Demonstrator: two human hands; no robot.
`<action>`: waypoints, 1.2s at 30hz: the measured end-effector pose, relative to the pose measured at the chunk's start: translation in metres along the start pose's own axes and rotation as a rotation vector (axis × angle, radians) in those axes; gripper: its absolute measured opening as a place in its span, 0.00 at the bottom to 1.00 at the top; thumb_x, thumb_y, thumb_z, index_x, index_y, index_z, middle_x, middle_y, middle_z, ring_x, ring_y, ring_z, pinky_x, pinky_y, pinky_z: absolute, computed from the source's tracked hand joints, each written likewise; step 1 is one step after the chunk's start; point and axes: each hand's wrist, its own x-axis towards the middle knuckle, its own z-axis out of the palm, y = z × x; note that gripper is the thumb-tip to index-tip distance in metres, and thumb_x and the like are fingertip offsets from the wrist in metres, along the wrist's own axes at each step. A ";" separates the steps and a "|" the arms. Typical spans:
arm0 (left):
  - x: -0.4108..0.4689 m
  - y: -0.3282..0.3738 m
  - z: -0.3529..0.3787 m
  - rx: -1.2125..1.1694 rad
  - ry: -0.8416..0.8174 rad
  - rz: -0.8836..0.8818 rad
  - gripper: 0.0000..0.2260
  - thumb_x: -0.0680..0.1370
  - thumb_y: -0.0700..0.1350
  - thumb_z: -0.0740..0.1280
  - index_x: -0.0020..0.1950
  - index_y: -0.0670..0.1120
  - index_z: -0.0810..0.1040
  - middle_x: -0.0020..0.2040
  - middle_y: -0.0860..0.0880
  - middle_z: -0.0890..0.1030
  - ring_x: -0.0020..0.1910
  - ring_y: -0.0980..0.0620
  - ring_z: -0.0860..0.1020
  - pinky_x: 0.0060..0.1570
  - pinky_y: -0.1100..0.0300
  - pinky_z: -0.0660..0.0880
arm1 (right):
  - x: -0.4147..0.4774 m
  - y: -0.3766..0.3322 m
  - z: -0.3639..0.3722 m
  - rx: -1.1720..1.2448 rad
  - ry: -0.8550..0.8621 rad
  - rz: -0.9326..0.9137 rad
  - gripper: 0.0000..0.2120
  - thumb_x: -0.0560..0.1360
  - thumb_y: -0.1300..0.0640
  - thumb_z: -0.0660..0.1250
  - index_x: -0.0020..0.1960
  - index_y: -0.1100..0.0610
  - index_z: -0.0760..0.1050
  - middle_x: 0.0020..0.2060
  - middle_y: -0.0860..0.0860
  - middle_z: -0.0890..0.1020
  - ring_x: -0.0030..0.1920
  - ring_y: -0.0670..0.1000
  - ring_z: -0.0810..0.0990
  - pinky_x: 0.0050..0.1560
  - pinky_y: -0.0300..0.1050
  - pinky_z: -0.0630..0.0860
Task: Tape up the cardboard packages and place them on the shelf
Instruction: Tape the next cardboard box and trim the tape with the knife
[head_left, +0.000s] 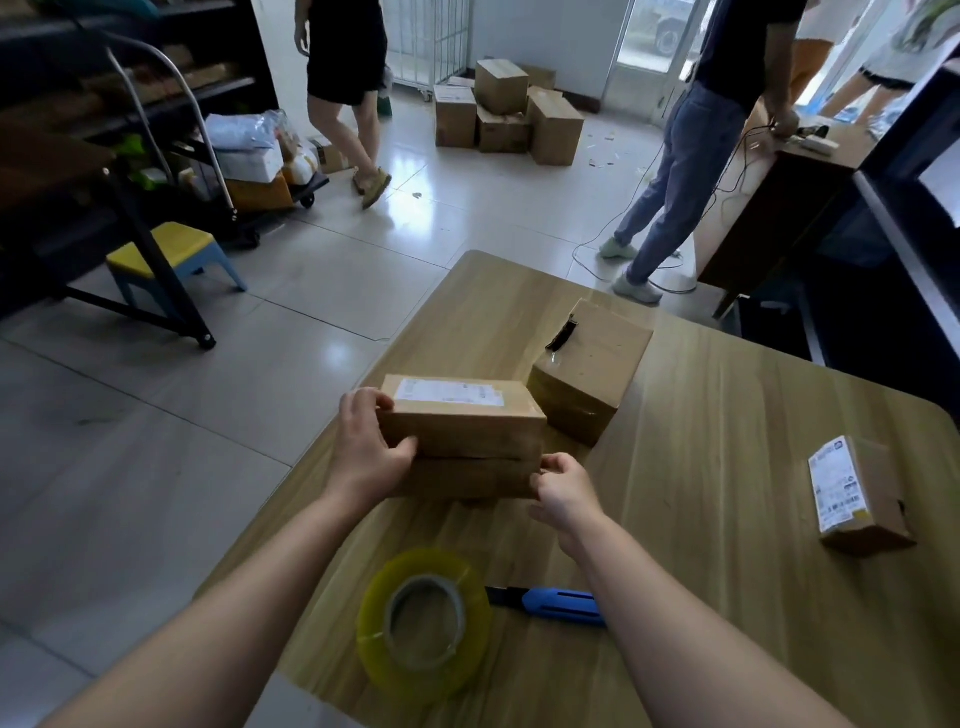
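Head view showed my left hand (366, 447) gripping the left end of the cardboard package (467, 431), my right hand (563, 491) pinching its near right corner, on the wooden table (727, 467); tape roll (423, 623) nearer, tiled floor (234, 389) beyond.

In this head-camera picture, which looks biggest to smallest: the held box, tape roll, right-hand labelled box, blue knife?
1. held box and tape roll: about alike; the roll lies nearer the camera, so I won't rank them.
2. right-hand labelled box.
3. blue knife.
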 end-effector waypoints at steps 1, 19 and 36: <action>-0.002 0.000 0.002 0.004 -0.011 0.017 0.17 0.71 0.39 0.73 0.54 0.46 0.69 0.58 0.49 0.68 0.53 0.51 0.70 0.46 0.63 0.69 | 0.000 0.001 -0.001 0.002 0.002 0.019 0.13 0.81 0.63 0.60 0.65 0.55 0.71 0.61 0.55 0.76 0.60 0.55 0.74 0.63 0.55 0.75; 0.010 -0.005 0.030 0.159 -0.237 -0.152 0.24 0.74 0.34 0.63 0.68 0.51 0.75 0.77 0.51 0.59 0.77 0.47 0.52 0.75 0.47 0.52 | 0.001 0.019 -0.014 -0.129 -0.186 0.208 0.24 0.77 0.39 0.63 0.52 0.60 0.82 0.47 0.52 0.86 0.51 0.55 0.82 0.62 0.55 0.75; 0.012 0.023 0.060 0.261 -0.232 -0.089 0.21 0.80 0.43 0.63 0.73 0.51 0.68 0.80 0.45 0.48 0.77 0.42 0.52 0.73 0.48 0.59 | 0.012 0.000 -0.002 -0.631 0.024 -0.203 0.32 0.78 0.39 0.62 0.75 0.55 0.60 0.69 0.54 0.73 0.67 0.55 0.73 0.63 0.53 0.74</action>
